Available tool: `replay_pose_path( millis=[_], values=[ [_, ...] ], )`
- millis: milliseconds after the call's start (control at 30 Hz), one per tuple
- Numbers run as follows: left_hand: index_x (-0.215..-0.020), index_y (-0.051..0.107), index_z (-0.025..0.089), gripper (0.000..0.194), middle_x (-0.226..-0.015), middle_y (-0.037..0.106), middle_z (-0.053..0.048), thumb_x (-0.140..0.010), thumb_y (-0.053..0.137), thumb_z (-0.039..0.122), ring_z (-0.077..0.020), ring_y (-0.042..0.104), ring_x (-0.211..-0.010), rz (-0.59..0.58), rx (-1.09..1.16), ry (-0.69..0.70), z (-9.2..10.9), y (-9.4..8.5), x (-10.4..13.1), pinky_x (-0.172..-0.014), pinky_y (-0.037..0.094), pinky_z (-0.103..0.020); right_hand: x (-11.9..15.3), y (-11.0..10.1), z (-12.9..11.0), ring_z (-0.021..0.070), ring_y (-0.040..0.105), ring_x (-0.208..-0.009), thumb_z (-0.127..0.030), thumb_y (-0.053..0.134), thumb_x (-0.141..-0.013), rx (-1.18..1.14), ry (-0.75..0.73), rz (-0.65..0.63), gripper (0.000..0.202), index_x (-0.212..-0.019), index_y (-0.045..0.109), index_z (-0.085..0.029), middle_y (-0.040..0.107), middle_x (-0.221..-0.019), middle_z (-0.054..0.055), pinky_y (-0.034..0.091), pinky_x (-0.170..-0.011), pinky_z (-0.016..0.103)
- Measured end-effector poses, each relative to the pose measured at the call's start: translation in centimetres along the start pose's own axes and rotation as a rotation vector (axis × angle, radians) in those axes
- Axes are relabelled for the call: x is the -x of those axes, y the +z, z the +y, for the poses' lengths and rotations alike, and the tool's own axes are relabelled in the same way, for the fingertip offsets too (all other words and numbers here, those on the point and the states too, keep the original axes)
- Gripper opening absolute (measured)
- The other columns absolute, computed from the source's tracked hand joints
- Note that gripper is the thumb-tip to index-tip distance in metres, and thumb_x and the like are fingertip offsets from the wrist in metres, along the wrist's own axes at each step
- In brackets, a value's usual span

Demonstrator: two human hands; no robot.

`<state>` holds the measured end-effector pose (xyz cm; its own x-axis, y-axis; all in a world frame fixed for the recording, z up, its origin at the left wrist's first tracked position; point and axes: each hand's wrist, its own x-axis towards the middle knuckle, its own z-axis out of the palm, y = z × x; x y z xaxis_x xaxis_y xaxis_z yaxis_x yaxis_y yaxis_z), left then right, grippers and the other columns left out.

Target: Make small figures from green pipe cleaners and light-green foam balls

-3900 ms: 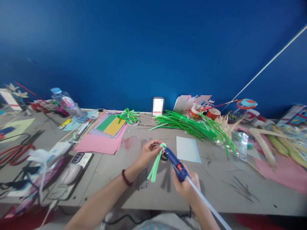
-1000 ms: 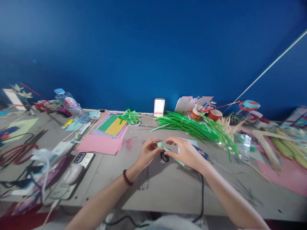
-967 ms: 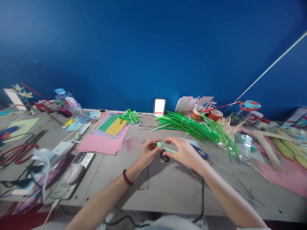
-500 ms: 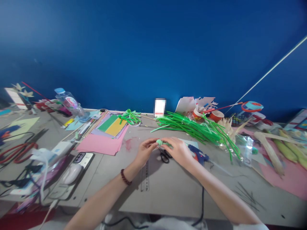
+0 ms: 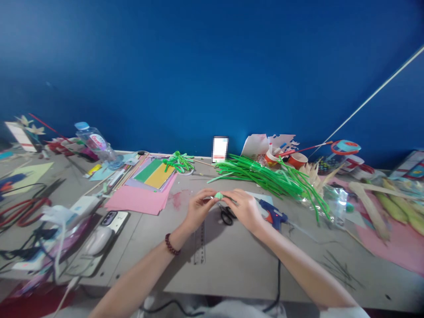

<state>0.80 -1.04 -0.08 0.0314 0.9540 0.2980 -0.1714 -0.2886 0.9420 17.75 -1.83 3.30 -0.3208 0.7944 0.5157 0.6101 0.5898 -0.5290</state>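
A small light green pipe cleaner piece (image 5: 218, 195), bunched up tight, is pinched between my two hands above the middle of the table. My left hand (image 5: 200, 206) grips it from the left with thumb and fingertips. From the right, my right hand (image 5: 243, 207) closes thumb and fingers on its other side; the fingers partly hide it. Just below the hands lie black-handled scissors (image 5: 227, 217), their blades mostly covered. A clear ruler (image 5: 199, 247) lies under my left wrist. To the right of my right hand is a blue glue gun (image 5: 274, 213).
Long green pipe cleaners (image 5: 265, 176) are heaped behind my hands. Left are pink paper sheets (image 5: 137, 198), a green pipe cleaner bundle (image 5: 180, 162), a phone (image 5: 115, 221) and a plastic bottle (image 5: 99, 141). A black cord (image 5: 278, 282) hangs over the front edge. Corn husks and cobs (image 5: 394, 203) lie right.
The fingers of my right hand have shifted slightly around the light green piece, which now shows as a more compact lump between the fingertips. The view has moved a little.
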Motion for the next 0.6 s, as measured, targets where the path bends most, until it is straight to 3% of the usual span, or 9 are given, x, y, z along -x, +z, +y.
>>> replay_pose_path(
  millis=[233,367,600],
  values=[
    [-0.08,0.074,0.019,0.017,-0.09,0.066,-0.006,-0.068,0.076,0.031,-0.0182,0.063,-0.087,0.007,0.027,-0.052,-0.26,0.01,0.08,-0.072,0.056,-0.029,0.05,0.2,0.04,0.0203,0.064,-0.079,-0.03,0.048,-0.092,-0.03,0.007,0.025,0.023,-0.098,0.07,-0.025,0.071,-0.087,0.006,0.051,-0.073,0.032],
    [-0.09,0.074,0.021,0.023,-0.1,0.066,-0.007,-0.07,0.074,0.031,-0.02,0.062,-0.095,-0.03,0.064,-0.086,0.13,-0.06,-0.01,-0.078,0.054,-0.03,-0.13,-0.08,-0.06,0.0195,0.065,-0.084,-0.026,0.05,-0.09,-0.071,0.053,-0.001,0.02,-0.1,0.067,-0.025,0.07,-0.09,0.005,0.051,-0.076,0.03],
    [-0.111,0.067,0.024,0.037,-0.105,0.065,-0.006,-0.074,0.07,0.029,-0.0174,0.063,-0.092,-0.065,0.008,-0.022,0.43,-0.37,-0.18,-0.081,0.054,-0.03,-0.28,-0.17,0.17,0.0175,0.066,-0.088,-0.016,0.049,-0.084,-0.156,0.154,-0.051,0.018,-0.098,0.059,-0.022,0.064,-0.099,0.006,0.052,-0.08,0.03]
  ],
)
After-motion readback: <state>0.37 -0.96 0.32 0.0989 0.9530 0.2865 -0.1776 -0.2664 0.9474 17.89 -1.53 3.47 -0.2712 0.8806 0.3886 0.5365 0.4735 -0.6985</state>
